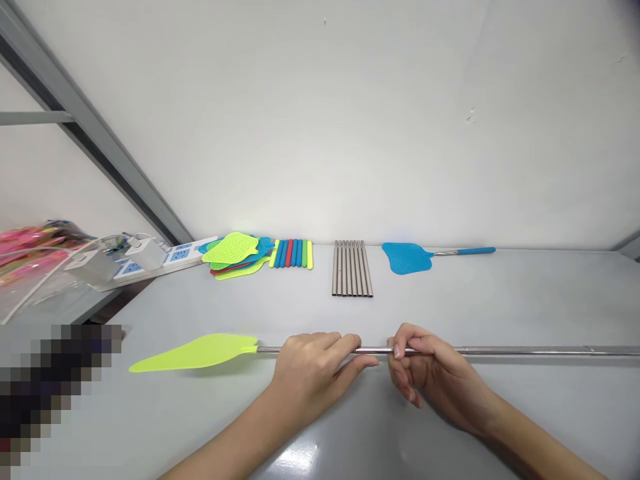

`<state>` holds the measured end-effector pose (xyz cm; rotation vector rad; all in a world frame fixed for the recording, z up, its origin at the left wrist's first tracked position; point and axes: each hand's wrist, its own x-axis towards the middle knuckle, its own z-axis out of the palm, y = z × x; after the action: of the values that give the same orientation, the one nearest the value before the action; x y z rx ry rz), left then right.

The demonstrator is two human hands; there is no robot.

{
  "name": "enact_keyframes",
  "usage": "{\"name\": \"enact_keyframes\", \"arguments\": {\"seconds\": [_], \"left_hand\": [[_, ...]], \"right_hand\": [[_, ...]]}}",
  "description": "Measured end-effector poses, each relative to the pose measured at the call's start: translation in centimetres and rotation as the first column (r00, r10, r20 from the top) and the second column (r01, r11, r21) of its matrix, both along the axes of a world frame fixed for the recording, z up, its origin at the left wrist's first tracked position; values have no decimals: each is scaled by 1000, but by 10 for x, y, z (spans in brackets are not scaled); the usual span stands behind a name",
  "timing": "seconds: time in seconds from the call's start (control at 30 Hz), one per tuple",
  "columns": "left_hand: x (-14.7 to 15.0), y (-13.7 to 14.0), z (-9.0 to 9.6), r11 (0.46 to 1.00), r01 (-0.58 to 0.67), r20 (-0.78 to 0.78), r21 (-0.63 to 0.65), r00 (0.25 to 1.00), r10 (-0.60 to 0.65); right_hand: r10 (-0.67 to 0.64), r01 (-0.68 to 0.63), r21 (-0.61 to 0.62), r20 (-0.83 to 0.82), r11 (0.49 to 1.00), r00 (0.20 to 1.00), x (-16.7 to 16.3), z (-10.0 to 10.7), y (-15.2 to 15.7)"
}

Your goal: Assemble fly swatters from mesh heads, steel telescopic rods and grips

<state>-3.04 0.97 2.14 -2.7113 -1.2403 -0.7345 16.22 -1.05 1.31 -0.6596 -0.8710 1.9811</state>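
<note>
A fly swatter [200,351] with a yellow-green head and a long, drawn-out metal telescopic rod lies level across the view, its head to the left. My left hand [320,367] is closed over the rod a little right of the head. Farther right, my right hand [430,370] holds the same rod between thumb and fingers, palm turned up. A short stretch of bare rod shows between the two hands. To the right the rod runs on in thinner and thicker sections and leaves the frame, so its far end is hidden.
Along the wall lie a pile of swatter heads [233,249], a row of coloured handles [291,254], several metal tubes [351,269] and a blue fly swatter [409,258]. On the left are a power strip [187,254] with plugged-in adapters and pink bagged items [30,247].
</note>
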Motion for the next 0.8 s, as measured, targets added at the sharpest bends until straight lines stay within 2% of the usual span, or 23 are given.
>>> {"name": "enact_keyframes", "arguments": {"seconds": [0.2, 0.57, 0.8], "left_hand": [[3, -2, -3, 1000, -23, -10, -2, 1000, 23], [6, -9, -3, 997, 69, -43, -33, 997, -70], [7, -9, -3, 994, 91, -8, -56, 996, -92]], "right_hand": [[13, -13, -13, 13, 1000, 1000, -2, 1, 1], [23, -22, -18, 40, 1000, 999, -5, -1, -1], [21, -20, -15, 63, 1000, 998, -7, 0, 1]]}}
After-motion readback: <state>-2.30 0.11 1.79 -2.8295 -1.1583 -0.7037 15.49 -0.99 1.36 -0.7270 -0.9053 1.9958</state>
